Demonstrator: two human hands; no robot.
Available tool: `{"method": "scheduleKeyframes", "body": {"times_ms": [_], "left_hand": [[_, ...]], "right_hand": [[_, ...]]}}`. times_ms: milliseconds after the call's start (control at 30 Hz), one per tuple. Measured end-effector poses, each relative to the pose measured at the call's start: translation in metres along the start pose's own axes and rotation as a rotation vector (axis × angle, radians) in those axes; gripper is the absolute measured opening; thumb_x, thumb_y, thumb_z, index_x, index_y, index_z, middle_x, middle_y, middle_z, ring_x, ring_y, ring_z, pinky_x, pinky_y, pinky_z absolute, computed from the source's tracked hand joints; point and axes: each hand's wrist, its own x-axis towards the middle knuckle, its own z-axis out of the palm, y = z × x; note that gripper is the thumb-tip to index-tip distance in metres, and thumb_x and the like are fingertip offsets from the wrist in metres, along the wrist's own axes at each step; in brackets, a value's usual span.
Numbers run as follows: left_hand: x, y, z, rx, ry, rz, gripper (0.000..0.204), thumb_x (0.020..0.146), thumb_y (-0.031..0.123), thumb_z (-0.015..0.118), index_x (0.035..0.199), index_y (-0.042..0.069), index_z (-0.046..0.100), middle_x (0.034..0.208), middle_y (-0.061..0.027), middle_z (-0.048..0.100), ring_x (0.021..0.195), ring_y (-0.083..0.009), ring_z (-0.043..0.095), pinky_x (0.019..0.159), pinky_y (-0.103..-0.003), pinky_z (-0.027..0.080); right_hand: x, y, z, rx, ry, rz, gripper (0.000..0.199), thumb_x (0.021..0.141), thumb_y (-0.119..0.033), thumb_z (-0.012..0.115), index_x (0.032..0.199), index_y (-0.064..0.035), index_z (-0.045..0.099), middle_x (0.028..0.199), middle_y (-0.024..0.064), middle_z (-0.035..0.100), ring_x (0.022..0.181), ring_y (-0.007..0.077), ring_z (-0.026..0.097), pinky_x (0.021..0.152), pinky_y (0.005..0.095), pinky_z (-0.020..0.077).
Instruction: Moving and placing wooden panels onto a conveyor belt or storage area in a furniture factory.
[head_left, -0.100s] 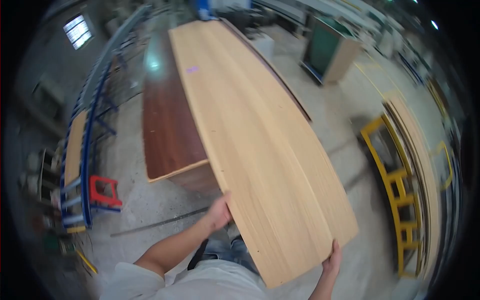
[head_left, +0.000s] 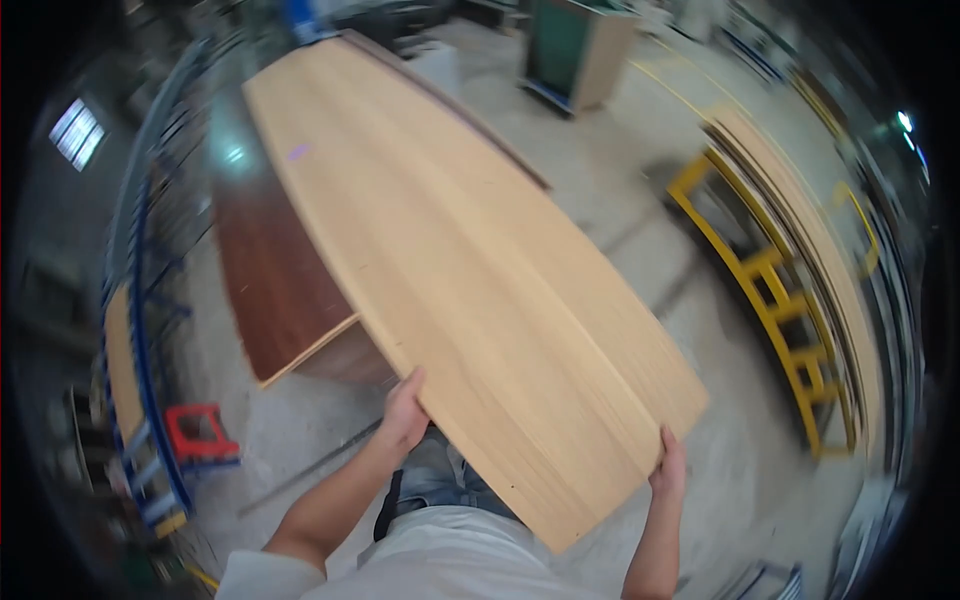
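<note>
Hands grip the near end of a long pale veneer sheet (head_left: 470,280), my left hand (head_left: 405,415) and right hand (head_left: 668,468) clasping opposite edges to keep it level above a dark stack (head_left: 270,270).

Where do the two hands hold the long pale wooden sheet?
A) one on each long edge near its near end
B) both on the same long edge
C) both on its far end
A: the left hand grips the long pale wooden sheet on its left edge, the right hand on its right edge.
</note>
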Motion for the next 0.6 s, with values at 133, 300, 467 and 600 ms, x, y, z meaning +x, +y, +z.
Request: {"method": "scheduleKeyframes", "body": {"times_ms": [133,300,467,600], "left_hand": [[-0.036,-0.026,0.013,-0.027,0.061,-0.07,0.052,0.106,0.036,0.04,0.145,0.002,0.039,0.145,-0.0131,0.049,0.133,-0.027,0.048,0.111,-0.043,0.039],[-0.067,-0.028,0.014,0.03,0.05,-0.126,0.056,0.105,0.043,0.04,0.146,0.006,0.039,0.146,-0.0099,0.05,0.133,-0.0256,0.049,0.109,-0.042,0.041],[-0.078,-0.032,0.01,0.114,0.053,-0.258,0.058,0.104,0.048,0.04,0.146,0.008,0.039,0.144,-0.0085,0.051,0.132,-0.0241,0.05,0.106,-0.039,0.045],[-0.076,-0.035,-0.005,0.083,-0.065,-0.36,0.058,0.104,0.049,0.04,0.146,0.01,0.04,0.144,-0.0079,0.051,0.132,-0.0242,0.05,0.105,-0.038,0.046]], "right_hand": [[-0.019,0.021,-0.032,-0.07,0.258,-0.184,0.046,0.098,-0.026,0.057,0.13,0.0062,0.054,0.124,0.0141,0.064,0.111,0.0225,0.06,0.098,0.0357,0.0448],[-0.018,0.011,-0.037,0.059,0.269,-0.296,0.05,0.1,-0.018,0.052,0.145,-0.0002,0.041,0.138,0.0111,0.055,0.124,0.0198,0.052,0.104,0.033,0.0397],[0.0,0.01,-0.077,-0.101,0.431,-0.347,0.057,0.099,-0.012,0.053,0.152,-0.0066,0.035,0.136,0.0105,0.056,0.123,0.0193,0.053,0.103,0.0319,0.0409],[0.0,-0.004,-0.086,-0.174,0.399,-0.343,0.048,0.098,-0.014,0.056,0.145,-0.0096,0.044,0.126,0.0088,0.06,0.113,0.0191,0.056,0.097,0.0328,0.045]]}}
